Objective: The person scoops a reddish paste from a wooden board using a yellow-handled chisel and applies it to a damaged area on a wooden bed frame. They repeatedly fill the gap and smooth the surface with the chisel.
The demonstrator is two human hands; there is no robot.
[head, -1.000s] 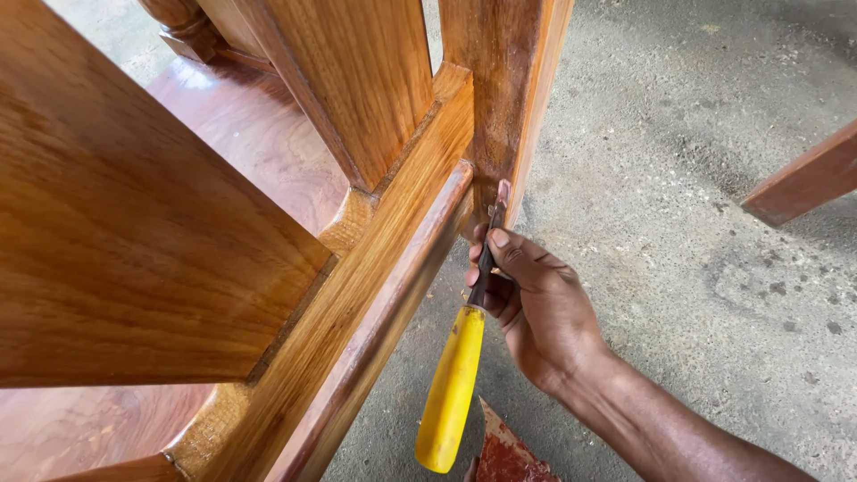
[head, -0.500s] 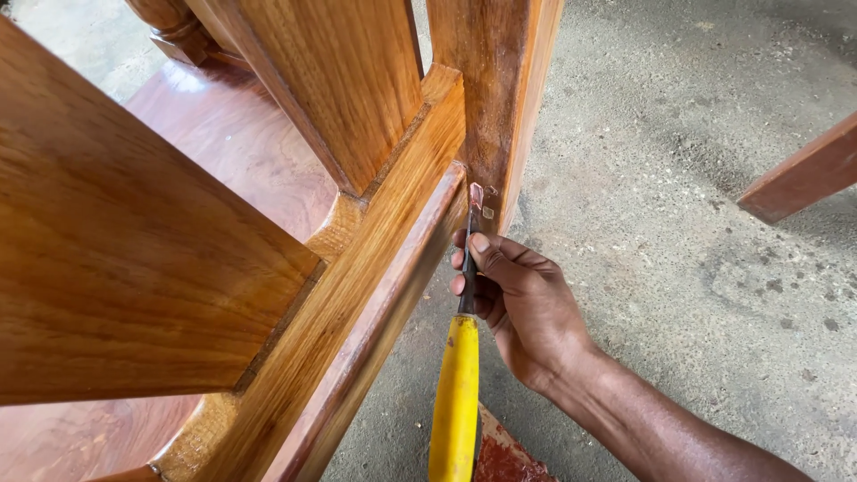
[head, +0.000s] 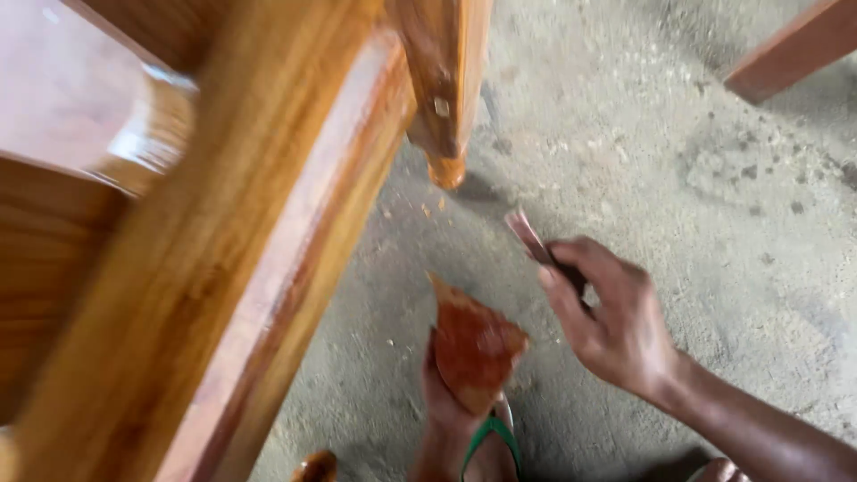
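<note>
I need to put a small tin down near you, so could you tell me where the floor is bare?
The concrete floor is bare between the furniture leg, the wooden piece at upper right and the right hand. It is crowded lower centre, around the reddish piece and the foot in a green sandal.

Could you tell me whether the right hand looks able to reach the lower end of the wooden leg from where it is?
Probably yes: the right hand, holding a chisel, has only bare concrete floor between it and the wooden leg.
</note>
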